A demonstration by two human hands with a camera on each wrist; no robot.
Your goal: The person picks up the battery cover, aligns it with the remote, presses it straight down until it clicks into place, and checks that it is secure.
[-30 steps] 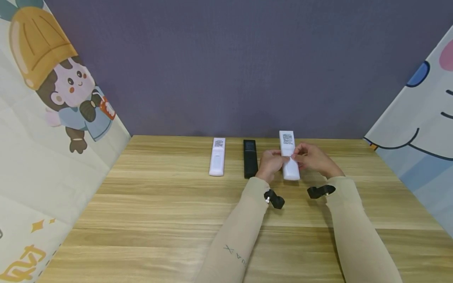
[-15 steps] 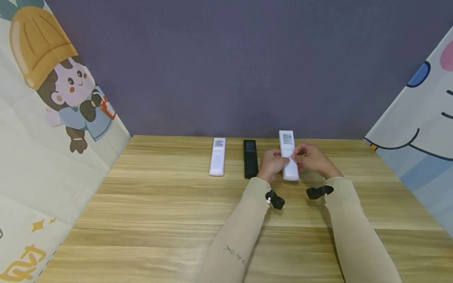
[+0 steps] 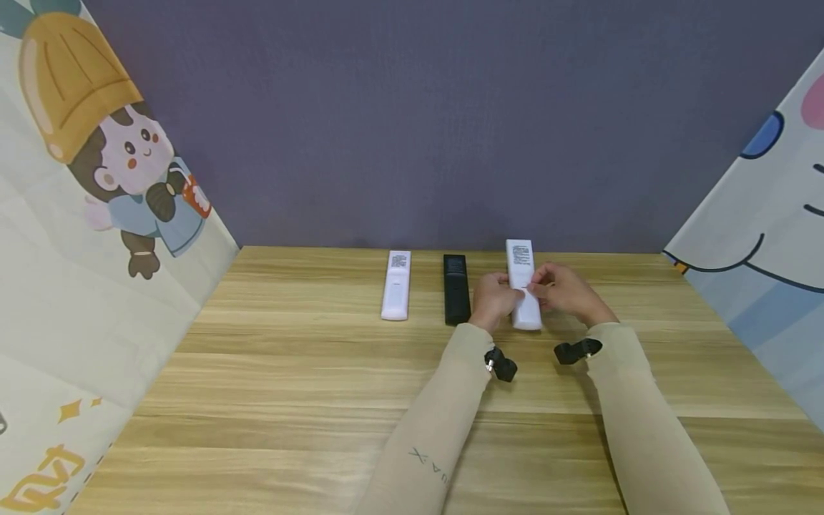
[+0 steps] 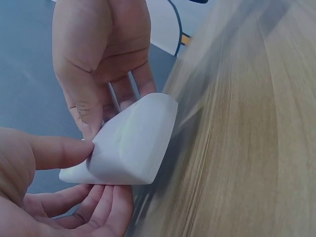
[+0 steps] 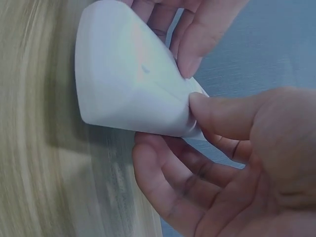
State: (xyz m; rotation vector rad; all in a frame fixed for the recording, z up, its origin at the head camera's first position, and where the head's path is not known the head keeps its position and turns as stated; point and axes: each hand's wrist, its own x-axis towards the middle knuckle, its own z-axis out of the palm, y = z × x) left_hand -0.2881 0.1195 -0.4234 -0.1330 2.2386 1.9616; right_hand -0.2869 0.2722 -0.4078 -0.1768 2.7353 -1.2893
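A white remote control [image 3: 527, 315], its back with printed label facing up, is held between both hands just above the table. My left hand [image 3: 494, 299] grips its left edge, thumb on the back cover and fingers underneath, as the left wrist view shows. On the opposite edge my right hand [image 3: 569, 292] holds it the same way, its thumb [image 5: 222, 114] pressing near the middle of the back. The white remote's lower end [image 4: 143, 143] is close in both wrist views. Its button side is hidden.
Left of the hands lie a black remote [image 3: 456, 293] and another white remote [image 3: 395, 286], both back side up on the wooden table [image 3: 290, 372]. A dark grey panel [image 3: 412, 129] stands behind, with printed cartoon panels on either side.
The held white remote and my right hand have shifted slightly to the left. Both hands keep their hold, and the other two remotes stay in place.
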